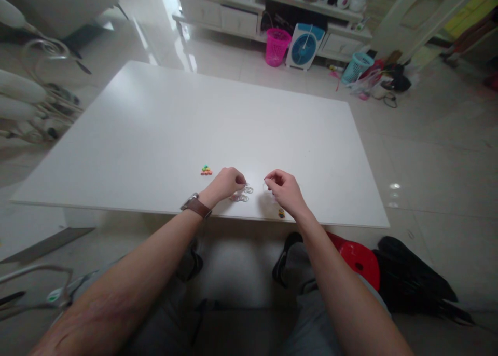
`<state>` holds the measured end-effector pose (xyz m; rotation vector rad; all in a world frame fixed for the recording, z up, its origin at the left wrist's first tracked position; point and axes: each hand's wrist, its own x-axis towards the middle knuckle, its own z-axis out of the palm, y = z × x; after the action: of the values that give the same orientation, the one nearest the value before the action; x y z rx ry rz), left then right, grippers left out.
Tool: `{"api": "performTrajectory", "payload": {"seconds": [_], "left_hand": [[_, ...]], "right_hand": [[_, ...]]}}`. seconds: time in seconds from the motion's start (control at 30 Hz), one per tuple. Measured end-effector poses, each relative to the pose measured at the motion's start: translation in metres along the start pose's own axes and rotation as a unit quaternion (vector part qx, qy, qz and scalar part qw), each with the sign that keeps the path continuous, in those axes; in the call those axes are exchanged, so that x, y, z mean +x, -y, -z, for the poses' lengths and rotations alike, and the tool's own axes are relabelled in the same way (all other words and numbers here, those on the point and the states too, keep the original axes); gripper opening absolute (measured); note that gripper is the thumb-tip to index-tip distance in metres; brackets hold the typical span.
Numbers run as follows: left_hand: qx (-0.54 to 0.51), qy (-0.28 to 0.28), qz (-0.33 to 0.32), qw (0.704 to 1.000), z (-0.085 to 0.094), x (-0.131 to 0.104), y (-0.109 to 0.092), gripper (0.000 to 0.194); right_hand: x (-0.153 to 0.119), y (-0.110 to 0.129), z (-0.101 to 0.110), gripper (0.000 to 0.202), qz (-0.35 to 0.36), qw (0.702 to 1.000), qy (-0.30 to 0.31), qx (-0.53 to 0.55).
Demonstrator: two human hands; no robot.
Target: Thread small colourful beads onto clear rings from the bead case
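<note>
My left hand (230, 183) is pinched over several metal rings (243, 197) near the table's front edge, its fingertips at a thin ring. To the right, my right hand (283, 189) is raised a little over the table, thumb and finger pressed together on something too small to make out. A small yellow and dark piece (281, 213) lies below my right hand at the edge. Small green, yellow and orange pieces (206, 170) form a little cluster left of my left hand. Something pale and see-through is partly hidden beneath my right hand.
The white table (233, 122) spans the view. Beyond it on the floor stand a pink basket (277, 47), a blue and white fan (304, 47) and a light blue basket (357, 68). A red stool (360, 262) and a black bag (416, 278) are at the lower right.
</note>
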<state>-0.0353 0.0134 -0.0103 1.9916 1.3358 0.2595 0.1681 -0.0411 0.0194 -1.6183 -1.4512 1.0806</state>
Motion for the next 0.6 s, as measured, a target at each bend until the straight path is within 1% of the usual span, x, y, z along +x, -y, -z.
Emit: {"api": "performTrajectory", "payload": {"seconds": [0.13, 0.27, 0.43, 0.6], "left_hand": [[0.027, 0.019, -0.021, 0.999, 0.001, -0.002, -0.001, 0.025], [0.07, 0.036, -0.043, 0.996, -0.001, -0.003, 0.002, 0.026], [0.076, 0.029, -0.066, 0.994, -0.006, -0.001, 0.01, 0.022], [0.076, 0.031, -0.067, 0.994, -0.006, 0.001, 0.014, 0.022]], "right_hand": [[0.001, -0.001, 0.0, 0.016, 0.009, 1.0, 0.0, -0.009], [0.001, -0.002, 0.0, 0.016, 0.007, 1.0, 0.0, -0.014], [0.002, -0.002, 0.001, 0.016, 0.008, 1.0, 0.0, -0.016], [0.0, -0.002, 0.0, 0.016, 0.012, 1.0, 0.0, -0.017]]}}
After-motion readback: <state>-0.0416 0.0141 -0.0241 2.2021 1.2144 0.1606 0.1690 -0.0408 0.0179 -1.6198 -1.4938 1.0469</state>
